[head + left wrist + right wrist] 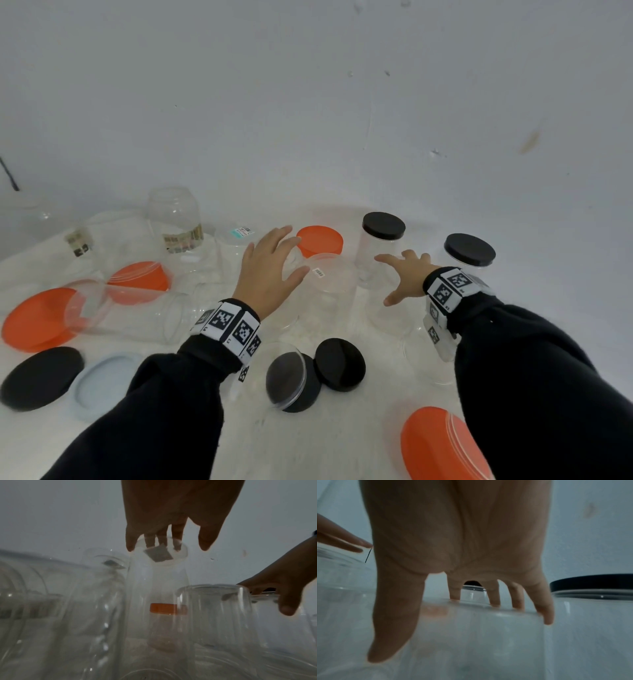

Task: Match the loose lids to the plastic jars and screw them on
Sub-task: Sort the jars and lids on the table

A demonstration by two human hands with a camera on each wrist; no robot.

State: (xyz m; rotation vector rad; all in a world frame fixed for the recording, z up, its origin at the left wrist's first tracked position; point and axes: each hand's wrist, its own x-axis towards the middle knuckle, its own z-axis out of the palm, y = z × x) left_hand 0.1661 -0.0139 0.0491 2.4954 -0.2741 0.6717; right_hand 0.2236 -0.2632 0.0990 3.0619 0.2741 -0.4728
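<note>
Clear jars (334, 291) beneath spread hands (270, 267)

Head camera looks down over the white table (342, 428); wrist cameras sit close under each palm, sharing upturned clear jars (212, 615).

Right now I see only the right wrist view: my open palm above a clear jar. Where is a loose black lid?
Observer: A loose black lid lies on the table between your forearms, nearer to you than the jar.
Operator: Does the left hand hold anything?
Observer: No. The left hand is open, fingers spread over a second clear jar that stands upside down, with a sticker on its base.
</note>
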